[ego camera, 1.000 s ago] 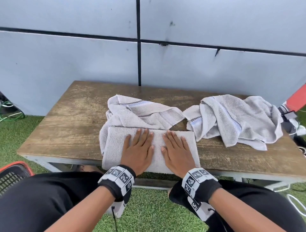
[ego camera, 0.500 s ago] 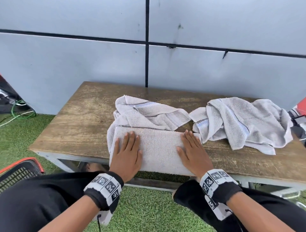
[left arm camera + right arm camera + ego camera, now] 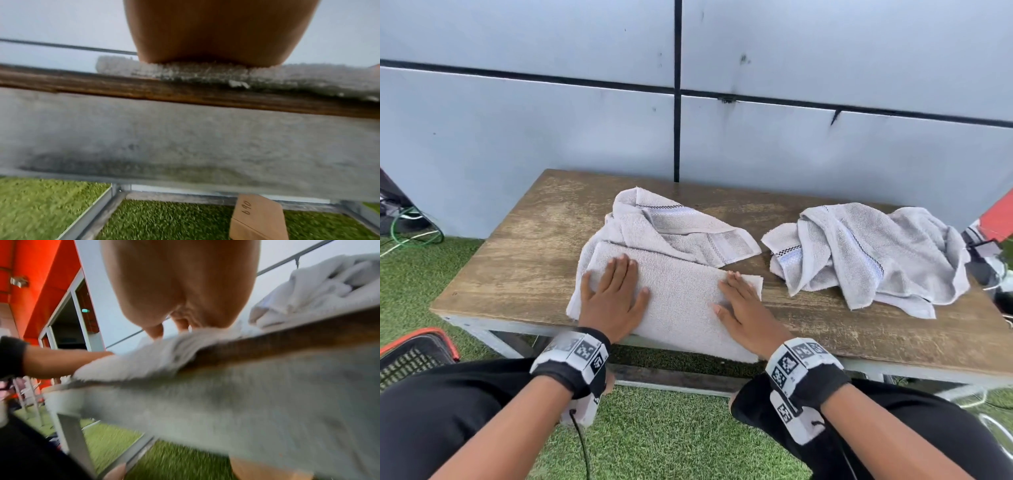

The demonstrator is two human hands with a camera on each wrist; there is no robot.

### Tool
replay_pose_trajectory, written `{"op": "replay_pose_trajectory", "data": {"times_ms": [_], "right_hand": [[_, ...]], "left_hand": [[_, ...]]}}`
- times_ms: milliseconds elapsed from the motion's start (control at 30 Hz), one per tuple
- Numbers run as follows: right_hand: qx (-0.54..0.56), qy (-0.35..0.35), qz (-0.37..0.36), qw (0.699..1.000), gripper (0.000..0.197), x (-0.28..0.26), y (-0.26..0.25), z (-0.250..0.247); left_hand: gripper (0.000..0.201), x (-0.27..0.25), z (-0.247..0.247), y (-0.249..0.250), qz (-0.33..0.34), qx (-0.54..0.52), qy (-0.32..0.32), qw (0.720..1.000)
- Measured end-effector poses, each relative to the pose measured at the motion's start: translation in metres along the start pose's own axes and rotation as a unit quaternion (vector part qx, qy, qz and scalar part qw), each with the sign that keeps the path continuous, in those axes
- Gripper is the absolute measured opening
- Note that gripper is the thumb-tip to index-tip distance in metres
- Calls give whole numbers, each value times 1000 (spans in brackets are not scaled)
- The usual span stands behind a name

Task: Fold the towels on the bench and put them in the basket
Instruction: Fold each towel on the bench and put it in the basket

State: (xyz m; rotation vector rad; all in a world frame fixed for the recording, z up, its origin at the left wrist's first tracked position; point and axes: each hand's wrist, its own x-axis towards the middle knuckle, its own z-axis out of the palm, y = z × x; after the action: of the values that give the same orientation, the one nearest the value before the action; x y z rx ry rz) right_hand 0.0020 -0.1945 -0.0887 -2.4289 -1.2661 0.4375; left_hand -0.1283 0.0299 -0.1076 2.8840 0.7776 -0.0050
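Both hands have slid apart: left hand (image 3: 613, 301) and right hand (image 3: 748, 310) press flat-fingered on the folded grey terry towel (image 3: 681, 301), lower centre; only the left wrist view shows a cardboard box (image 3: 258, 217) beneath the wooden bench (image 3: 524, 260).

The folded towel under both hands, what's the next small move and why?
Probably fold the folded towel in half, right end over left: both the left hand and right hand press it flat at its ends, and it's still long for the basket.

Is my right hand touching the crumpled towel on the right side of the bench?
Apart. The head view shows the right hand flat on the folded towel, with bare bench wood between its fingers and the crumpled towel.
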Motion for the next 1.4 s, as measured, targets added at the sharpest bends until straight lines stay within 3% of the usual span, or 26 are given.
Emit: {"op": "replay_pose_trajectory", "data": {"times_ms": [133, 233, 333, 433, 567, 667, 967, 1067, 1267, 1400], "right_hand": [[-69, 27, 7, 997, 48, 8, 9, -30], [-80, 52, 38, 995, 40, 13, 23, -52], [-58, 48, 56, 996, 35, 16, 32, -65], [-67, 7, 88, 994, 30, 18, 36, -70], [-89, -42, 97, 990, 30, 22, 40, -67], [-110, -31, 99, 988, 30, 26, 41, -62], [-125, -28, 107, 986, 26, 32, 38, -61], [-105, -21, 104, 989, 24, 31, 38, -60], [-60, 3, 103, 993, 7, 27, 38, -56], [-23, 14, 107, 994, 10, 27, 41, -57]], "left_hand": [[66, -8, -6, 21, -5, -19, 0, 1000], [71, -34, -3, 59, 114, -15, 2, 993], [65, -58, 9, 98, 242, 3, -10, 970], [60, -65, 23, 119, 292, 25, -4, 956], [52, -60, 34, 127, 316, 13, 63, 946], [42, -55, 32, 133, 320, -2, 112, 941], [10, -61, 31, 131, 335, -67, 153, 927], [11, -64, 32, 130, 326, -54, 140, 933], [40, -58, 26, 138, 293, 6, 109, 950], [35, -54, 24, 141, 300, -4, 111, 947]]}}
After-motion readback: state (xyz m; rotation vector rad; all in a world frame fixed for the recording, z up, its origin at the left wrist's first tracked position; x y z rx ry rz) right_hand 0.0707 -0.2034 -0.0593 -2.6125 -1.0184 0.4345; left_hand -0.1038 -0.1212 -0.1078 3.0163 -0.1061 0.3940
